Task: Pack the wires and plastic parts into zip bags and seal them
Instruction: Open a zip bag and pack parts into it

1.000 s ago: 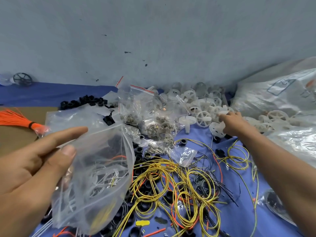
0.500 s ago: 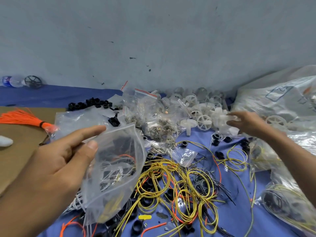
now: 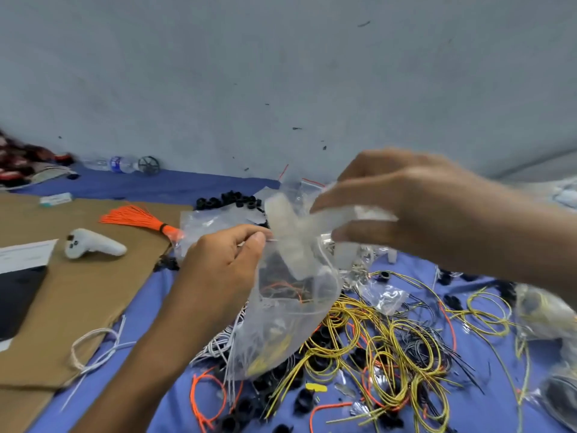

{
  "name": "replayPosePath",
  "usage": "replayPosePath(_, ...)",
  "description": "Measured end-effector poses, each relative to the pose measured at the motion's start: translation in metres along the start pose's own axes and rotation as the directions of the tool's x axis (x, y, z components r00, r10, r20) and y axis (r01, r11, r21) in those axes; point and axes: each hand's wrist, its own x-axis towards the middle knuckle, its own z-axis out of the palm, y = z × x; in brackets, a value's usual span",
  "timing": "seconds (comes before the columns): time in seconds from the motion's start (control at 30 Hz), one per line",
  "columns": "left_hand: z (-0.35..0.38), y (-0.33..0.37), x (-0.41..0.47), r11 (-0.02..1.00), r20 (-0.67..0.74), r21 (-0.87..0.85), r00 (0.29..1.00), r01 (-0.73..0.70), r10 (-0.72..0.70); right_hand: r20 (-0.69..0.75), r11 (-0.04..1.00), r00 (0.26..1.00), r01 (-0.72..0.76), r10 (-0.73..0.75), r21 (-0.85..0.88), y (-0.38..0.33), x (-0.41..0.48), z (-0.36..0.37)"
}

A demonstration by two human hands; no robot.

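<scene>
My left hand pinches the rim of a clear zip bag that hangs open above the blue cloth, with wires and dark parts inside. My right hand, blurred by motion, grips a white plastic part right at the bag's mouth. Below the bag lies a tangle of yellow wires, with orange wires and black plastic rings scattered about.
A cardboard sheet covers the left, carrying a white controller, an orange wire bundle and a dark tablet. Black rings pile at the back. Filled bags lie at the right. A bottle lies by the wall.
My right hand picked a white plastic part from the pile at the back right and brought it left to the bag's mouth. My left hand shifted to pinching the bag's rim. The view swung left.
</scene>
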Motion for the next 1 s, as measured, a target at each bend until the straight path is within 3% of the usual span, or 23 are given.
replayPosePath(0.1,-0.005,-0.001,-0.004,1.000,-0.039,0.000,0.999,-0.030,0.030,0.133,0.972,0.991,0.059,-0.029,-0.226,-0.011,0.007,0.018)
replayPosePath(0.23,-0.005,-0.003,-0.005,0.996,-0.078,0.074,0.995,-0.059,0.064,0.165,0.967,0.986,0.077,-0.037,-0.243,-0.012,0.011,0.020)
replayPosePath(0.4,-0.003,-0.003,-0.004,0.994,-0.069,0.106,0.997,-0.038,0.046,-0.026,0.997,1.000,0.000,0.001,0.074,-0.008,0.009,-0.012)
replayPosePath(0.5,-0.003,-0.003,-0.003,0.998,-0.054,0.064,0.998,-0.029,0.033,-0.023,0.878,0.999,-0.022,0.038,0.478,-0.013,0.007,-0.015)
replayPosePath(0.6,-0.003,-0.003,-0.002,0.999,-0.021,0.028,0.999,-0.046,0.047,0.067,0.770,0.997,-0.068,0.032,0.634,-0.018,0.011,0.001)
replayPosePath(0.7,-0.005,-0.004,-0.002,0.998,-0.048,0.033,0.997,-0.055,0.056,0.165,0.813,0.982,-0.168,0.091,0.557,-0.013,0.012,0.020)
replayPosePath(0.77,-0.006,-0.005,-0.003,0.998,-0.044,0.025,0.997,-0.066,0.067,0.114,0.835,0.981,-0.193,0.157,0.516,-0.011,0.014,0.029)
replayPosePath(0.83,-0.006,-0.005,-0.004,0.995,-0.019,0.043,0.996,-0.087,0.088,0.087,0.916,0.977,-0.214,0.196,0.340,-0.012,0.018,0.042)
replayPosePath(0.9,-0.006,-0.001,-0.005,0.993,0.005,0.064,0.995,-0.102,0.102,0.205,0.963,0.951,-0.255,0.233,0.090,-0.016,0.021,0.058)
replayPosePath(1.0,-0.017,0.006,-0.008,0.986,0.096,0.108,0.989,-0.124,0.114,0.312,0.955,0.913,-0.292,0.262,0.052,-0.020,0.027,0.073)
